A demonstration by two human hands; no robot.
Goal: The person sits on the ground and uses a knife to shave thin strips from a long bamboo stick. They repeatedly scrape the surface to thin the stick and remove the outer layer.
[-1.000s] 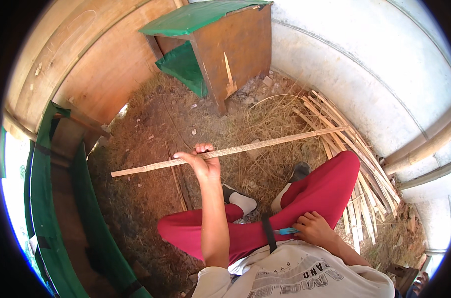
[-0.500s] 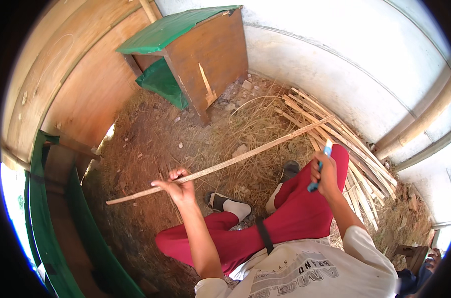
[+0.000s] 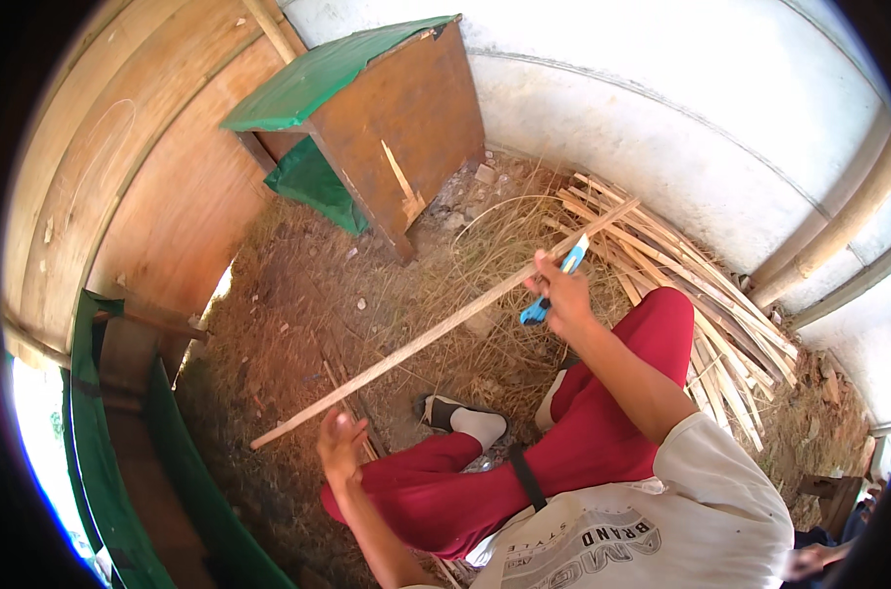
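Note:
A long, pale bamboo strip [image 3: 416,346] slants across in front of me, its far right end above a pile of similar strips. My right hand [image 3: 566,296] is closed round a blue utility knife [image 3: 575,255], and its thumb and fingertips also meet the strip. The knife's light tip points up and away. Below the strip's lower left part is my left hand [image 3: 342,450], its fingers apart and palm turned up. It looks free of the strip, with a small gap between them.
Split bamboo strips [image 3: 706,285] lie heaped at right beside my knee. A brown wooden cabinet [image 3: 406,128] with green covering stands at the far side. Green-lined shelving [image 3: 122,481] runs along the left. Another person's hand [image 3: 809,562] shows at lower right.
My left hand has let go of the strip and dropped nearer to me. My right hand has moved left with the knife from my knee to the strip, which has shifted slightly.

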